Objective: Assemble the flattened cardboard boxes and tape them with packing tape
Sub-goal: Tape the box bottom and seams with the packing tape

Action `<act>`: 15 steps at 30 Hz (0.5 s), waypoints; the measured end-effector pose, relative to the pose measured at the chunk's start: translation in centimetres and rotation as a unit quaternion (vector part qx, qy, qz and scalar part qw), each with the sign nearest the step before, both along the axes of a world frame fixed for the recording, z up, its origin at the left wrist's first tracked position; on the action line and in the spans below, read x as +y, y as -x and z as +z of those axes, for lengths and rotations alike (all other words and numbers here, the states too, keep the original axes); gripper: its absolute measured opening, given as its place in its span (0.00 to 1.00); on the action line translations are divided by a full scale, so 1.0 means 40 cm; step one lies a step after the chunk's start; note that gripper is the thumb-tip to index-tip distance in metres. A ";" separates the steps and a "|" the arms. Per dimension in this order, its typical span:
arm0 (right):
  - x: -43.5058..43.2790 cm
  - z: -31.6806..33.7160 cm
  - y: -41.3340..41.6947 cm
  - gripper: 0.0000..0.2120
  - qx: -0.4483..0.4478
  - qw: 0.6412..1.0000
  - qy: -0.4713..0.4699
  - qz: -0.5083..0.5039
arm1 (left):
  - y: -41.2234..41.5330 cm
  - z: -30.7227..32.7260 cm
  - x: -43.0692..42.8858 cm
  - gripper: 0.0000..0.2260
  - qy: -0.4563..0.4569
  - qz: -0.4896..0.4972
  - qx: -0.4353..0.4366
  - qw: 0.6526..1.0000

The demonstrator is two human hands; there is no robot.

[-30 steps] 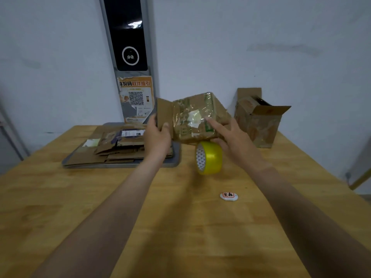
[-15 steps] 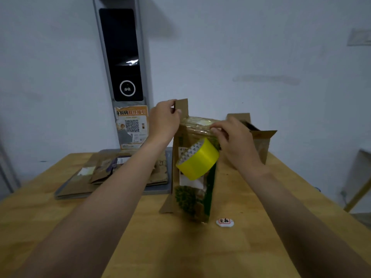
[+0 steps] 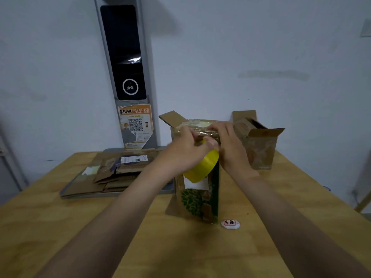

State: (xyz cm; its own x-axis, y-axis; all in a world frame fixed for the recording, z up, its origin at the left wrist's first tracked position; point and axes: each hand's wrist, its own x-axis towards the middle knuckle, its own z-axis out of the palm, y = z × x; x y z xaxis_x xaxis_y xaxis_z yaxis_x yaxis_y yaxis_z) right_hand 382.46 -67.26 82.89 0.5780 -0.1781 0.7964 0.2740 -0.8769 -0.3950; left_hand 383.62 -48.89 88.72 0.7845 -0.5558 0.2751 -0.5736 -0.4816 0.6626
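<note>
Wall [image 3: 261, 47]: pale and plain, behind everything you see.
Table [image 3: 60, 227]: light wood, running from your elbows to the wall.
Post [image 3: 149, 77]: a grey upright against the wall with a long black screen [image 3: 122, 47]; a torn poster [image 3: 136, 125] with a square code sticks to its foot.
Tray [image 3: 120, 194]: grey and shallow, at the far left of the table, just left of the box.
Flat cardboard [image 3: 112, 171]: several worn brown pieces stacked in the tray, one with a white label.
Box [image 3: 198, 201]: stands on end at the table's middle, directly before you. It is brown and creased, with a green leafy print low on its front, a white label above that, and shiny old tape across its top. One flap [image 3: 172, 117] sticks up and out at the top left.
Open box [image 3: 261, 151]: a second brown carton behind and to the right, its flaps up, close to your right hand.
Left hand [image 3: 184, 151]: fingers curled, their tips gathered at the box's top front edge just above the tape roll. Blur hides what they pinch, so you cannot tell.
Right hand [image 3: 230, 149]: fingers bent over the box's top right corner, gripping it; the thumb is hidden.
Tape roll [image 3: 202, 169]: yellow, off the table, tilted against the box's upper front between your hands.
Tag [image 3: 230, 224]: small, white, with red characters, on the table just beside the box's lower right corner.
</note>
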 end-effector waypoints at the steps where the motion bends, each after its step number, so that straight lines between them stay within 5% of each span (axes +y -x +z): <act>1: -0.003 -0.003 -0.001 0.16 0.001 1.000 0.005 0.001 | 0.012 -0.014 -0.009 0.27 -0.024 -0.013 0.005 1.000; 5: -0.016 -0.001 0.000 0.17 0.010 1.000 0.014 -0.002 | 0.024 -0.024 -0.031 0.22 0.005 -0.092 0.103 0.990; 10: -0.039 0.001 0.011 0.16 -0.011 0.999 0.037 -0.015 | -0.006 -0.006 -0.023 0.13 -0.098 -0.088 0.157 0.979; 15: -0.022 -0.012 0.014 0.19 -0.034 0.998 0.058 -0.004 | -0.033 -0.022 -0.016 0.15 -0.118 -0.069 0.236 0.962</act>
State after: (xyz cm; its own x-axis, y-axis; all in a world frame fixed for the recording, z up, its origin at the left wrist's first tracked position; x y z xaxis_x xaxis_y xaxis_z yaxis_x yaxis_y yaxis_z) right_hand 381.91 -68.15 82.42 0.5209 -0.0869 0.8492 0.2895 -0.9179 -0.2715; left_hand 384.96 -49.54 87.84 0.7055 -0.6669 -0.2399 -0.3045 -0.5909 0.7471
